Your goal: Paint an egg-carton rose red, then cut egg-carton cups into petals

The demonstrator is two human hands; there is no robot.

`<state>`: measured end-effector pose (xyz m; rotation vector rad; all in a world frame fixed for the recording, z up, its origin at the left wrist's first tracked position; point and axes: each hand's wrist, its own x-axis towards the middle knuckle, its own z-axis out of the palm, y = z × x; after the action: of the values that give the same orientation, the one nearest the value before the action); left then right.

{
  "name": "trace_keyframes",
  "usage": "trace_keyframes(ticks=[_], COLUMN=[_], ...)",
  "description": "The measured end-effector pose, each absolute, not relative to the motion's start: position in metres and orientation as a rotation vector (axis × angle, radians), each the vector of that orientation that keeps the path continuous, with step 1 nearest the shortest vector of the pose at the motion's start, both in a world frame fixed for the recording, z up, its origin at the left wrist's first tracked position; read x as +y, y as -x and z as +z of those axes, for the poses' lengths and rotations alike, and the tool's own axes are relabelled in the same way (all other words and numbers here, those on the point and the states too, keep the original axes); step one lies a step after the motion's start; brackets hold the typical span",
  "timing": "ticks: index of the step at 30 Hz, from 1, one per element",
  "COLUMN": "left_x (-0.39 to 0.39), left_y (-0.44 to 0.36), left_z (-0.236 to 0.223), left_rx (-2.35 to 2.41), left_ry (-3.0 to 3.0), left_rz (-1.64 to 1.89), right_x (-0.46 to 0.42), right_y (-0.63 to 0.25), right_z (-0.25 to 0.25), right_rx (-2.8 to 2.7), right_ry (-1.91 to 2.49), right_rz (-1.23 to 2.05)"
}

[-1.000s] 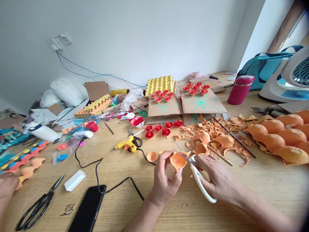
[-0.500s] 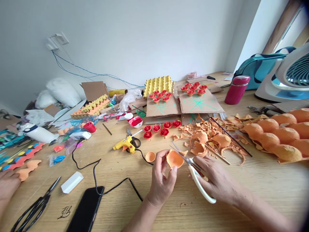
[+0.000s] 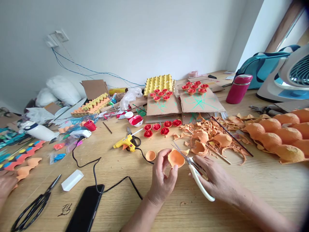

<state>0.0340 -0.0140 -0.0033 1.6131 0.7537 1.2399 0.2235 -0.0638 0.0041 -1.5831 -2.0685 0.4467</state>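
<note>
Between the thumb and fingers of my left hand [image 3: 162, 180] is an orange egg-carton cup [image 3: 176, 158], its hollow side facing me. My right hand [image 3: 214, 178] grips white-handled scissors [image 3: 201, 185], whose blades lie at the cup's right rim. A strip of orange carton [image 3: 185, 152] sticks out by the blades. Left of my left hand, another trimmed cup [image 3: 150, 156] rests on the table. Beyond my hands lie several red paper roses [image 3: 164, 131] and a heap of orange carton scraps [image 3: 200, 137].
A yellow glue gun [image 3: 126, 143] with a black cord, a phone [image 3: 85, 207] and black scissors [image 3: 36, 206] lie to the left. An orange egg tray [image 3: 277, 132] and a pink bottle [image 3: 238, 89] stand right. Another person's hand [image 3: 7, 182] is at the far left edge.
My hands, the cup and the scissors hold nearly the same pose. The view has shifted slightly. At the far left, the other person's hand has moved slightly on the orange carton strip.
</note>
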Motion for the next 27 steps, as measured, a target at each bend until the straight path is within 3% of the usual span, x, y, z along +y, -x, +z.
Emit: trace_keyframes(ticks=[6, 27], left_x=[-0.0143, -0.0068], left_y=[-0.0331, -0.0348], left_z=[-0.0053, 0.0012], left_rx=[0.723, 0.828], left_ry=[-1.778, -1.419], left_rz=[1.269, 1.266], right_x=[-0.0652, -0.0648], right_y=[-0.2249, -0.2212], right_z=[-0.0002, 0.0019], right_rx=[-2.056, -1.967], right_ry=[1.548, 1.596], right_rz=[0.449, 0.656])
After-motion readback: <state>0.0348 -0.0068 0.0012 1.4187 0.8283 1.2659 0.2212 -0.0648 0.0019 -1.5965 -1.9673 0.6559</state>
